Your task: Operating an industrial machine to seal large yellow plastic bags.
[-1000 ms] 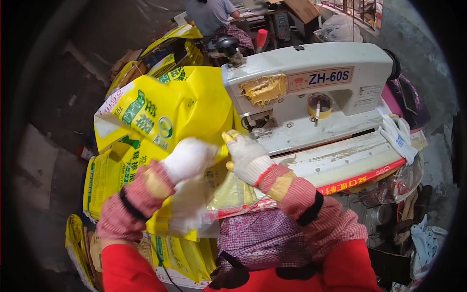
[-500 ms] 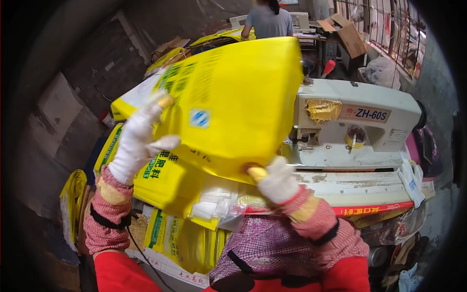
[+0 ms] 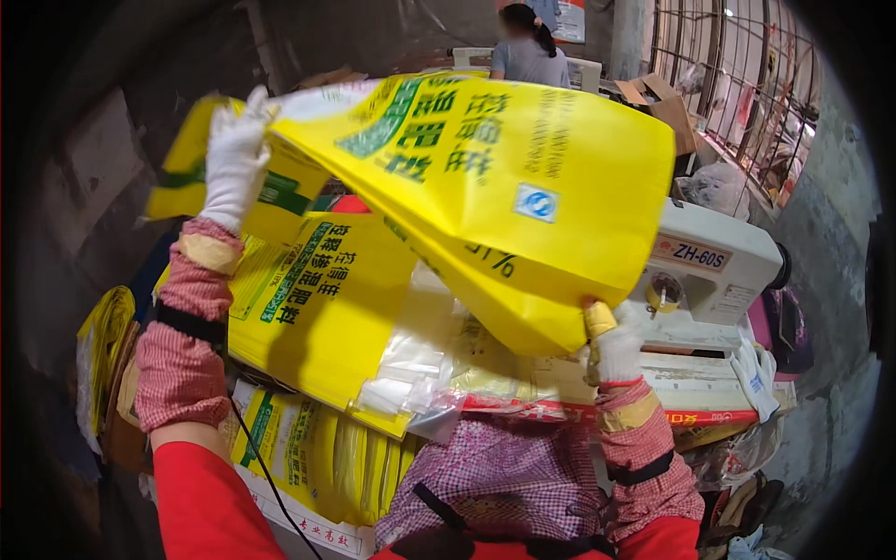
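Note:
A large yellow printed bag [image 3: 579, 168] is stretched in the air between my hands, bowed and partly folded over. My gloved left hand [image 3: 235, 154] grips it at its far left end, where a yellow flap with a green band hangs beside the wrist. At the near right corner, my right hand [image 3: 618, 350] pinches the bag's edge, with yellow tape round a fingertip. Beneath it lies a stack of similar yellow bags [image 3: 322, 327], shaded by the raised one. Clear plastic liners [image 3: 401, 383] lie at the stack's right end.
A white sewing machine [image 3: 709, 271] stands at the right, partly hidden by the bag. A white glove [image 3: 754, 378] hangs at its bed's end. More yellow bags [image 3: 317, 457] are below the stack. A person [image 3: 532, 56] is at the back, near a cardboard box [image 3: 658, 107].
The raised bag has swung right and spread wider, its printing now turned more into view. My left hand has moved up and left onto its end; my right hand has moved right.

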Demonstrator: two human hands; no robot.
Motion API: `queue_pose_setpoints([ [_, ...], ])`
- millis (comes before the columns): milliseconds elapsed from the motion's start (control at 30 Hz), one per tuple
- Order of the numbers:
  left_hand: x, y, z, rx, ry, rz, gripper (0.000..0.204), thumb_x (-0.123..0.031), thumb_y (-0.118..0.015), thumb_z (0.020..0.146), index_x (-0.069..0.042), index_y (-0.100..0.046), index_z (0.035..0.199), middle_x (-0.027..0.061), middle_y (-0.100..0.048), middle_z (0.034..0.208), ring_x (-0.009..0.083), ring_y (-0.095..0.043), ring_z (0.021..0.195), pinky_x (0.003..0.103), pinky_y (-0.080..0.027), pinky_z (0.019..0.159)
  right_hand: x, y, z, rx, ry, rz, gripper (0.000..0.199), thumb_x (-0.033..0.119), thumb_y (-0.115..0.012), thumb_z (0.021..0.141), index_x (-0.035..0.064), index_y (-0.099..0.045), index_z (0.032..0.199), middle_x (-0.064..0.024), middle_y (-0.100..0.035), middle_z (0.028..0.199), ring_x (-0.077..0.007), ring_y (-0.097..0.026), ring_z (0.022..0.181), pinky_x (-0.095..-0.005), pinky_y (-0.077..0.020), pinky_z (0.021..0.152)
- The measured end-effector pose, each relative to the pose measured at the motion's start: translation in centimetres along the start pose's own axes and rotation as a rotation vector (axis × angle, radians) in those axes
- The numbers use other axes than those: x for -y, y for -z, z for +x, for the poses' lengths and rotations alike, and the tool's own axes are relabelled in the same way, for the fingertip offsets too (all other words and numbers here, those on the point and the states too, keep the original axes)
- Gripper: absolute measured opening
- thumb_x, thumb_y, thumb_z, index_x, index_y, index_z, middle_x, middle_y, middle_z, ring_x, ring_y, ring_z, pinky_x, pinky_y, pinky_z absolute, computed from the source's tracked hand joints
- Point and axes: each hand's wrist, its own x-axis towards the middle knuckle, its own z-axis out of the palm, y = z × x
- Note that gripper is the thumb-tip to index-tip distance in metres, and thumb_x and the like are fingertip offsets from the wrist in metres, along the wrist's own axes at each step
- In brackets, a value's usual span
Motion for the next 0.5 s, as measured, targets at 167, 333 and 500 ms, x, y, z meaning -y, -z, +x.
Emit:
queue_pose_setpoints([
  [167,-0.1,1.8,-8.3,-0.128,-0.03,0.058,0.06,0.005,-0.053,0.067,-0.013,-0.054,0.124,0.0094,-0.058,0.116,0.027,-0.057,0.095,0.035,-0.045,0.084,-2.6,0.3,1.0,0.048,-0.003,0.17,0.022,0.018,-0.065,0.082,-0.0013,-0.061,0.091,-0.0098,-0.063,0.079,-0.0149,-0.059,0.073,-0.0284,-0.0485,0.062],
  [333,-1.0,-4.2,-28.2,0.711,0.064,-0.065,0.052,-0.011,-0.062,0.069,-0.019,-0.052,0.12,0.0025,-0.056,0.12,0.0276,-0.061,0.062,0.039,-0.051,0.062,-3.3,-1.8,-3.1,0.523,-0.11,-0.298,0.019,0.016,-0.061,0.08,0.0048,-0.063,0.094,-0.0104,-0.065,0.085,-0.0204,-0.062,0.078,-0.0316,-0.0493,0.068],
  [500,7.8,-6.3,-33.2,0.862,0.374,-0.003,0.034,-0.023,-0.048,0.083,-0.017,-0.054,0.116,0.0096,-0.062,0.105,0.0325,-0.06,0.079,0.04,-0.048,0.07,-2.7,-4.5,-10.4,1.326,0.242,-0.568,0.022,0.022,-0.056,0.08,0.0175,-0.063,0.101,-0.0097,-0.063,0.084,-0.0267,-0.063,0.076,-0.0342,-0.0498,0.066],
])
